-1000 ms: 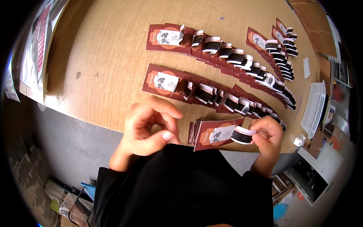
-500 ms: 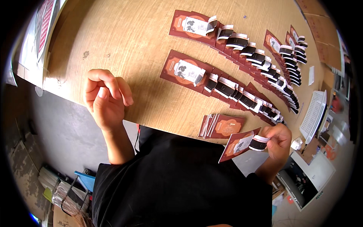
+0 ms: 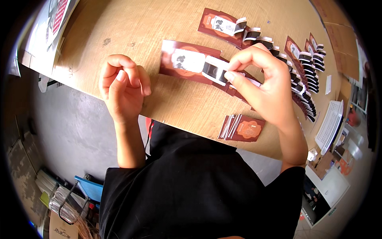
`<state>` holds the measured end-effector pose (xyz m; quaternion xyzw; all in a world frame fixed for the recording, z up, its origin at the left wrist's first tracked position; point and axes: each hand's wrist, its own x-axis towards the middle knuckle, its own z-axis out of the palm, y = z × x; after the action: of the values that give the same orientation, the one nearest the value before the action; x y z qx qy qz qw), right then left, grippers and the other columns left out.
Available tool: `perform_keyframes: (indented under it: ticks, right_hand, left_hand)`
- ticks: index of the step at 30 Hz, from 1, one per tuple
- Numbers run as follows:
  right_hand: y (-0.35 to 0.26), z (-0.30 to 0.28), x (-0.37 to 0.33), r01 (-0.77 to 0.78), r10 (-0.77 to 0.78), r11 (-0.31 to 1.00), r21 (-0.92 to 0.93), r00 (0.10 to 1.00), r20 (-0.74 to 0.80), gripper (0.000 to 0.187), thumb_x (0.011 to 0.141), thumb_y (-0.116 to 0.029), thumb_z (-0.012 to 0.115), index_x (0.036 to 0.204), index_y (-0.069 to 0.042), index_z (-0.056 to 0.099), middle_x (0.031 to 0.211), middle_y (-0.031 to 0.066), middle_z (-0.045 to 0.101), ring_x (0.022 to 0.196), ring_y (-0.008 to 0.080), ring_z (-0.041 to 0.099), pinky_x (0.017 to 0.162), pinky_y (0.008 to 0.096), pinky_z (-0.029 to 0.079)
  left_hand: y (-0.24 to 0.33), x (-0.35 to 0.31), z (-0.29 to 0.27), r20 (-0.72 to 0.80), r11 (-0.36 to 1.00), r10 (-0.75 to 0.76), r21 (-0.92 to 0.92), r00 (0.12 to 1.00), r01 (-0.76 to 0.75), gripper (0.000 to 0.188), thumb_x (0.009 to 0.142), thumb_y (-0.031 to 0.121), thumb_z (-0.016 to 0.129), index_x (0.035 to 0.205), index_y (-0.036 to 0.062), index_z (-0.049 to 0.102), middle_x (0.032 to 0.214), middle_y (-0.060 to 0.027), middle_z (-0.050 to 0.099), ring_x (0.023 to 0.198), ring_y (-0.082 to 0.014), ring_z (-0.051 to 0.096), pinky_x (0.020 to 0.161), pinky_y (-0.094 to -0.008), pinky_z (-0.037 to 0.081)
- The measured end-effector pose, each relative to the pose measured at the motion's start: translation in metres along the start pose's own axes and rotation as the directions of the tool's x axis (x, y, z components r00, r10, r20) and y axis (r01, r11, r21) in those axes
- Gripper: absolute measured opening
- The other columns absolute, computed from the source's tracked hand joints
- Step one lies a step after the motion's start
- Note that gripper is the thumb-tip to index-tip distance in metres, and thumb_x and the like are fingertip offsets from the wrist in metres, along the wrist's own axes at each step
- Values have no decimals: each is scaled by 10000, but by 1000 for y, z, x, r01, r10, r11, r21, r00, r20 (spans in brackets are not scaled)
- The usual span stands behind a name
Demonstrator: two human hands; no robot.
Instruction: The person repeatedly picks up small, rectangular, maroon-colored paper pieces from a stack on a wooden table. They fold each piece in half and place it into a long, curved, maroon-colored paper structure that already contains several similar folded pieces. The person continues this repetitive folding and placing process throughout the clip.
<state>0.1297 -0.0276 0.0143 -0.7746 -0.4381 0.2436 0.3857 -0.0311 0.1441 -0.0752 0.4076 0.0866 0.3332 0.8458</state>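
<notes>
My right hand (image 3: 264, 77) is over the near row of cards, thumb and forefinger pinching the black-and-white strip at the right end of a dark red card (image 3: 169, 61). A pale panel with a small dark drawing covers this card's middle. It lies over the near row of overlapping cards (image 3: 234, 92), partly hidden by my hand. Over the table's front edge at left, my left hand (image 3: 124, 85) hangs with loosely bent fingers and nothing visible in it. Nearest my right forearm is a small stack of red-and-orange cards (image 3: 247, 128).
Beyond my right hand runs a second row of overlapping cards with curled strips (image 3: 217, 26); shorter rows (image 3: 306, 65) stand farther right. A white perforated basket (image 3: 329, 125) sits at the right. Wrapped sheets (image 3: 55, 24) lie at the far left of the wooden table (image 3: 131, 24).
My right hand has carried the card from beside the small stack up and left onto the near row. My left hand still hangs loosely bent. The whole view has shifted slightly.
</notes>
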Motion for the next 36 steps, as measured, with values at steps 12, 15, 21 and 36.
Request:
perform_keyframes:
  ticks: [12,15,21,36]
  right_hand:
    - [13,3,0,66,-86,963,-262,994,-66,89,650,-32,681,689,-34,601,724,38,572,705,194,497,660,295,400]
    - [11,-2,-5,82,-103,971,-225,991,-82,86,657,-10,661,712,-29,598,762,52,562,737,191,513,673,290,406]
    - [1,-23,-52,257,-308,941,-221,921,-240,215,608,46,667,800,-8,587,778,100,576,704,215,561,617,281,445]
    - [36,-7,-155,76,-76,873,-482,997,20,423,517,-155,765,844,-15,537,1116,136,526,1006,295,502,809,390,439]
  left_hand:
    - [1,0,-2,56,1000,2,-12,998,-2,138,840,86,436,916,-24,474,591,-34,415,456,-144,454,409,-213,348]
    - [0,0,-2,56,1000,-1,0,998,1,145,839,98,442,915,-22,475,591,-32,415,460,-141,452,414,-216,348]
    - [-2,-1,-4,46,999,2,41,999,-4,187,829,151,470,902,-21,483,600,-35,418,470,-143,439,414,-223,336]
    - [9,-33,20,236,986,-28,164,971,-12,204,827,180,568,841,18,444,720,-30,426,606,-103,403,529,-217,367]
